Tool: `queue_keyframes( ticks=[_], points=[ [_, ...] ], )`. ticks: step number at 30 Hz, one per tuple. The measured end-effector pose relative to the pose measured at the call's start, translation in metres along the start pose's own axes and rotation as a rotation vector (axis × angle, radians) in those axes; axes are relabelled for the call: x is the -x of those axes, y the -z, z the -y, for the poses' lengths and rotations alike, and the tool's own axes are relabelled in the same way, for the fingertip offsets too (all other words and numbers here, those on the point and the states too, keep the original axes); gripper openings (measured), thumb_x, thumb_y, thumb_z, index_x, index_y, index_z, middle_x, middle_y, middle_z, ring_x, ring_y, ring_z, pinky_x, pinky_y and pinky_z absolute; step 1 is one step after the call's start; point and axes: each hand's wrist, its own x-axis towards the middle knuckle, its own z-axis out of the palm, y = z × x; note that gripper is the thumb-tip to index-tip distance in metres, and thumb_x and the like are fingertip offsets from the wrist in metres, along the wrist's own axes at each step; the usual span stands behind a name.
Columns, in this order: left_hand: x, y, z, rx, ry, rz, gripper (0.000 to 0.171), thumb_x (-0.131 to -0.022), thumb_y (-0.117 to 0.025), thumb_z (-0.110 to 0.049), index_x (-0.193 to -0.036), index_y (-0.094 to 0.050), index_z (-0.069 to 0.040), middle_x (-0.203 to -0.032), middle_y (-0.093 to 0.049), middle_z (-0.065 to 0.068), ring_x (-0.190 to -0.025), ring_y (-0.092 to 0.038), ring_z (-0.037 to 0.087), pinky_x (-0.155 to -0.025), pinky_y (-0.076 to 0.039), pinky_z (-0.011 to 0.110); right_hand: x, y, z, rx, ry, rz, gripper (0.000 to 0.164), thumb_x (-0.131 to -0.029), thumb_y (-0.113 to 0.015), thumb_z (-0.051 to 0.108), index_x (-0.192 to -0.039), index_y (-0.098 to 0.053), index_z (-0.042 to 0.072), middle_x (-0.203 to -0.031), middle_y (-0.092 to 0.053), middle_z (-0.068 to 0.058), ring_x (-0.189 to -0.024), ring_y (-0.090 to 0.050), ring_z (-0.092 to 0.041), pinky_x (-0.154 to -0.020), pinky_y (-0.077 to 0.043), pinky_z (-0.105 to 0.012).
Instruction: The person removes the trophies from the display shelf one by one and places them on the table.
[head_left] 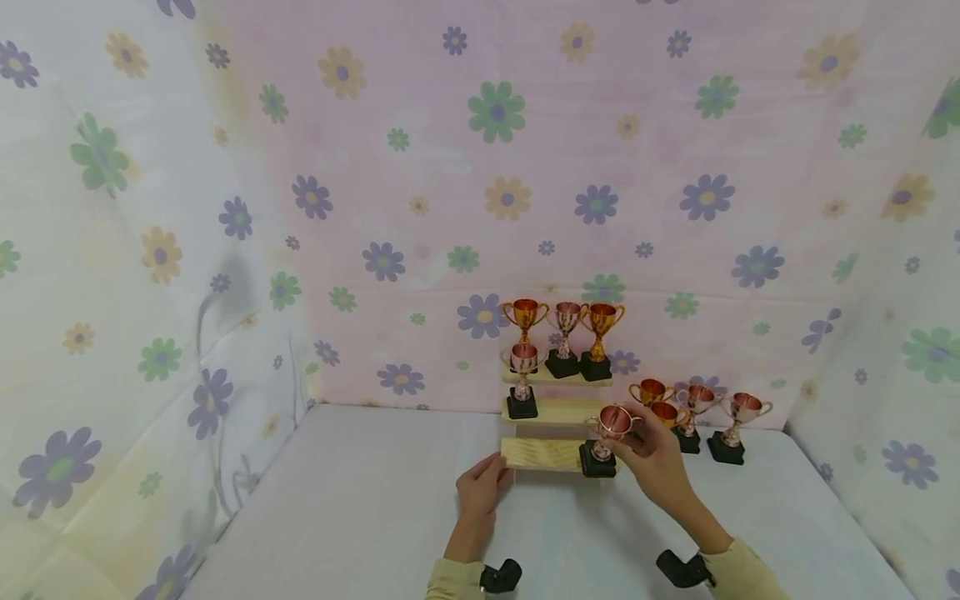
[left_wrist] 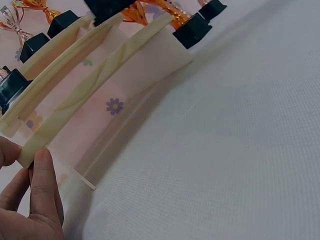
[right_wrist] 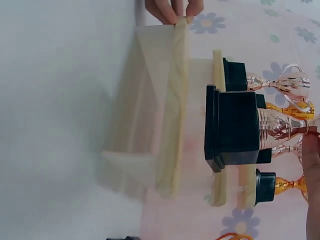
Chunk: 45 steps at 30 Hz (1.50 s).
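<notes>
My right hand holds a rose-gold trophy cup by its upper part. The trophy's black base hangs just above the right end of the bottom board of a small three-step wooden stand, apart from it in the right wrist view. With thumb and fingers, my left hand pinches the left end of that bottom board. On the middle step, a rose-gold trophy stands at the left. The top step bears a gold trophy, a rose-gold trophy and another gold trophy.
To the right of the stand, gold and rose-gold trophies stand on the white table, some partly hidden behind my right hand. A flower-print cloth walls in the table at the back and both sides.
</notes>
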Motion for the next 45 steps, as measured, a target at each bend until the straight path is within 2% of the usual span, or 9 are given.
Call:
queue_keyframes(
  ticks=[9, 16, 23, 30, 35, 40, 45],
  points=[
    [-0.002, 0.001, 0.001, 0.011, -0.024, 0.004, 0.036, -0.095, -0.067, -0.005, -0.125, -0.062, 0.015, -0.118, -0.067, 0.027, -0.093, -0.070, 0.018, -0.085, -0.063, 0.030, 0.026, 0.025, 0.003, 0.036, -0.035, 0.044, 0.055, -0.082, -0.073, -0.018, -0.132, -0.055, -0.007, -0.121, -0.061, 0.018, -0.103, -0.065, 0.003, -0.085, -0.057, -0.014],
    [-0.002, 0.001, 0.001, 0.007, -0.024, -0.008, 0.035, -0.095, -0.068, -0.006, -0.125, -0.063, 0.013, -0.118, -0.067, 0.025, -0.093, -0.070, 0.017, -0.086, -0.062, 0.030, 0.047, 0.049, 0.002, 0.068, -0.130, 0.035, 0.055, -0.081, -0.075, -0.016, -0.132, -0.055, -0.008, -0.123, -0.061, 0.020, -0.108, -0.063, 0.005, -0.085, -0.057, -0.014],
    [0.004, 0.002, -0.002, 0.038, -0.039, 0.005, 0.035, -0.095, -0.067, -0.002, -0.124, -0.061, 0.017, -0.111, -0.069, 0.024, -0.089, -0.070, 0.016, -0.086, -0.063, 0.032, 0.064, 0.079, -0.003, 0.136, -0.188, 0.041, 0.055, -0.081, -0.078, -0.012, -0.131, -0.055, -0.007, -0.121, -0.060, 0.024, -0.106, -0.062, 0.009, -0.081, -0.058, -0.013],
    [0.002, 0.000, -0.002, 0.031, -0.029, -0.007, 0.035, -0.095, -0.068, -0.005, -0.124, -0.062, 0.015, -0.111, -0.069, 0.022, -0.089, -0.070, 0.015, -0.084, -0.063, 0.029, 0.065, 0.111, -0.017, 0.161, -0.151, 0.027, 0.054, -0.081, -0.074, -0.019, -0.130, -0.053, -0.014, -0.121, -0.061, 0.023, -0.104, -0.063, 0.008, -0.079, -0.059, -0.014],
    [0.000, -0.001, 0.001, 0.035, -0.027, -0.007, 0.035, -0.094, -0.068, -0.004, -0.123, -0.062, 0.016, -0.111, -0.069, 0.023, -0.088, -0.070, 0.016, -0.083, -0.063, 0.028, 0.063, 0.129, -0.030, 0.244, -0.158, 0.004, 0.052, -0.084, -0.074, -0.013, -0.131, -0.053, -0.014, -0.123, -0.056, 0.029, -0.107, -0.058, 0.014, -0.082, -0.056, -0.009],
    [0.001, -0.002, 0.001, 0.033, -0.020, -0.007, 0.036, -0.095, -0.068, -0.004, -0.124, -0.062, 0.015, -0.111, -0.069, 0.023, -0.088, -0.070, 0.016, -0.084, -0.063, 0.029, 0.058, 0.139, -0.042, 0.278, -0.175, -0.013, 0.053, -0.085, -0.075, -0.012, -0.132, -0.052, -0.015, -0.120, -0.055, 0.030, -0.106, -0.055, 0.016, -0.082, -0.054, -0.006],
    [0.002, -0.002, 0.001, 0.025, -0.016, -0.009, 0.036, -0.095, -0.069, -0.005, -0.124, -0.062, 0.014, -0.112, -0.069, 0.024, -0.089, -0.070, 0.016, -0.085, -0.063, 0.032, 0.050, 0.145, -0.052, 0.294, -0.211, -0.017, 0.054, -0.086, -0.076, -0.008, -0.134, -0.051, -0.014, -0.116, -0.054, 0.026, -0.102, -0.055, 0.015, -0.081, -0.053, -0.006]
  ],
)
